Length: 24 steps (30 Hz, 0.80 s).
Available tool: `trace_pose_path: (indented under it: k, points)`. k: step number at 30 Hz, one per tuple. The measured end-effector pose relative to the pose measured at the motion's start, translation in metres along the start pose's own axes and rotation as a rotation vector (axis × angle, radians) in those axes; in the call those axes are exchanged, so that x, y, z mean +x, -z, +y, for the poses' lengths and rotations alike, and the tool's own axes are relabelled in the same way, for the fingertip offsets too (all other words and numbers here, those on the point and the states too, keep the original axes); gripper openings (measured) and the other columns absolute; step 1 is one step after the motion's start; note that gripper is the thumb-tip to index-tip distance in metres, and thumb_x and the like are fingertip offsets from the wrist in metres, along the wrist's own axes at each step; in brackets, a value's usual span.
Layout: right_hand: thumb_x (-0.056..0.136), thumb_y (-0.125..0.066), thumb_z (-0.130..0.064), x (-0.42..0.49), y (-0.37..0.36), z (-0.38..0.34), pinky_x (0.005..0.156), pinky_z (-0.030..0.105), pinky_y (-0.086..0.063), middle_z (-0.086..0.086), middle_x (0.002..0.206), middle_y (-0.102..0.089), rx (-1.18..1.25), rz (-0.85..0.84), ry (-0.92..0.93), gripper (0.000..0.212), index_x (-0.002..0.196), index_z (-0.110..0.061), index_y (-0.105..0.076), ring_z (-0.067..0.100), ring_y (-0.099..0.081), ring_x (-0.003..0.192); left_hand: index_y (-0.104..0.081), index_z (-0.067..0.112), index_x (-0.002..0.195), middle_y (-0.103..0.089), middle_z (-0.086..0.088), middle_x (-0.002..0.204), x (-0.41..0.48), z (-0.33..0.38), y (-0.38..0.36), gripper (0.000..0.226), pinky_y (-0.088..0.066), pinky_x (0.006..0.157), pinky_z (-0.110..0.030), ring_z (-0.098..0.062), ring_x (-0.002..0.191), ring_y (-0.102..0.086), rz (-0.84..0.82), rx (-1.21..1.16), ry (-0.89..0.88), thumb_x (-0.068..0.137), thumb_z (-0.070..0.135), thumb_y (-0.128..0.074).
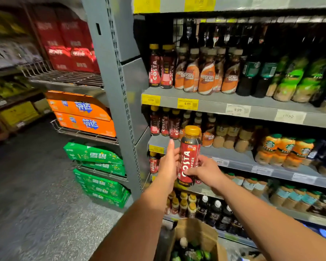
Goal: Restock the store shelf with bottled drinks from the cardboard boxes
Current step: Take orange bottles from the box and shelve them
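Note:
A red Costa coffee bottle [189, 155] with a gold cap is held upright in front of the grey store shelf [233, 102]. My right hand [205, 171] grips its lower body from the right. My left hand [168, 162] lies flat against the bottle's left side, fingers extended upward. Behind it, more Costa bottles [165, 123] stand at the left end of the middle shelf. An open cardboard box [194, 232] with bottles inside sits below my arms, near the frame's bottom edge.
Nescafe bottles [207, 76], dark and green bottles fill the upper shelf; orange Starbucks bottles [284, 149] stand to the right. A grey shelf upright [120, 102] stands left of the bottles. Orange drink cases [83, 115] and green cases [98, 172] are stacked on wire racks at left.

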State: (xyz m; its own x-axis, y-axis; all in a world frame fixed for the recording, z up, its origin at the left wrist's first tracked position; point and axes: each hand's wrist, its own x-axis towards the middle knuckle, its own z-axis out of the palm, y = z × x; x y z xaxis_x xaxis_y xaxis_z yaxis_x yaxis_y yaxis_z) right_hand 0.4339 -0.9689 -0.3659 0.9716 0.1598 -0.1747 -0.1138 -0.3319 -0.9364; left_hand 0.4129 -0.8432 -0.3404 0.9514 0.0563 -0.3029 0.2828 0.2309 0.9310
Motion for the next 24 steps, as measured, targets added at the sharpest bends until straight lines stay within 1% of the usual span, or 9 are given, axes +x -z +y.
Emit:
trace_pose_path:
  k: [2,6,9,12,16,18,20,22,24]
  points:
    - [0.074,-0.073,0.002,0.005,-0.005,-0.01,0.071,0.021,-0.049,-0.004,0.09,-0.066,-0.008,-0.021,0.015,0.036,0.104,-0.014,-0.059,0.01,-0.063,0.081,-0.057,0.015,0.128,-0.065,0.001,0.107,0.003,0.008,0.007,0.062,-0.044,0.059,-0.025,-0.002,0.077,-0.061,0.005,-0.008,-0.006,0.096,0.058,-0.025]
    - [0.072,-0.075,0.001,0.027,-0.005,-0.036,0.085,0.032,-0.052,0.004,0.098,-0.07,-0.028,-0.049,0.056,0.039,0.106,-0.011,-0.061,0.023,-0.067,0.093,-0.059,0.02,0.123,-0.066,0.009,0.093,0.013,0.033,0.011,0.062,-0.043,0.061,-0.027,-0.004,0.08,-0.061,0.038,-0.032,-0.039,0.094,0.061,-0.023]
    - [0.07,-0.077,0.002,0.052,0.002,-0.071,0.086,0.036,-0.053,0.007,0.098,-0.07,-0.057,-0.038,0.114,0.038,0.103,-0.011,-0.062,0.025,-0.066,0.092,-0.057,0.023,0.125,-0.065,0.011,0.098,0.024,0.067,0.01,0.062,-0.042,0.066,-0.027,-0.002,0.085,-0.059,0.052,-0.029,-0.096,0.094,0.062,-0.019]
    - [0.07,-0.076,0.002,0.08,0.009,-0.11,0.081,0.03,-0.052,0.004,0.095,-0.069,-0.048,-0.039,0.18,0.038,0.103,-0.011,-0.063,0.021,-0.065,0.09,-0.055,0.02,0.129,-0.066,0.007,0.104,0.041,0.107,0.007,0.063,-0.045,0.069,-0.028,-0.006,0.088,-0.061,0.073,-0.035,-0.168,0.095,0.06,-0.02]
    - [0.073,-0.075,0.0,0.115,0.023,-0.158,0.079,0.026,-0.049,0.005,0.101,-0.069,-0.049,-0.041,0.278,0.036,0.105,-0.01,-0.064,0.02,-0.064,0.092,-0.056,0.015,0.13,-0.06,0.001,0.123,0.059,0.151,0.003,0.067,-0.046,0.083,-0.034,-0.013,0.11,-0.057,0.124,-0.096,-0.248,0.095,0.061,-0.023]
    - [0.075,-0.073,0.001,0.13,0.029,-0.178,0.078,0.024,-0.049,0.006,0.102,-0.069,-0.024,-0.053,0.308,0.035,0.107,-0.01,-0.064,0.02,-0.064,0.093,-0.058,0.013,0.125,-0.064,0.0,0.117,0.07,0.163,0.0,0.067,-0.047,0.081,-0.03,-0.011,0.103,-0.06,0.134,-0.096,-0.313,0.095,0.061,-0.022]
    - [0.074,-0.075,-0.001,0.146,0.032,-0.193,0.085,0.032,-0.052,0.006,0.104,-0.07,-0.002,-0.035,0.312,0.037,0.109,-0.009,-0.065,0.022,-0.066,0.097,-0.06,0.012,0.123,-0.066,0.0,0.108,0.082,0.175,-0.003,0.066,-0.048,0.077,-0.025,-0.007,0.093,-0.061,0.158,-0.113,-0.354,0.096,0.059,-0.023]
    - [0.071,-0.076,-0.004,0.162,0.031,-0.203,0.093,0.041,-0.051,0.007,0.107,-0.07,-0.004,-0.014,0.313,0.043,0.112,-0.01,-0.065,0.024,-0.066,0.1,-0.061,0.013,0.125,-0.066,-0.001,0.113,0.096,0.186,-0.003,0.068,-0.047,0.091,-0.031,-0.007,0.093,-0.061,0.184,-0.12,-0.38,0.094,0.062,-0.023]
    - [0.071,-0.076,-0.004,0.177,0.028,-0.211,0.097,0.044,-0.049,0.007,0.108,-0.07,0.01,-0.003,0.308,0.044,0.113,-0.011,-0.064,0.024,-0.066,0.101,-0.062,0.016,0.123,-0.067,0.003,0.103,0.111,0.196,0.001,0.069,-0.043,0.096,-0.032,-0.002,0.088,-0.059,0.196,-0.114,-0.394,0.093,0.064,-0.023]
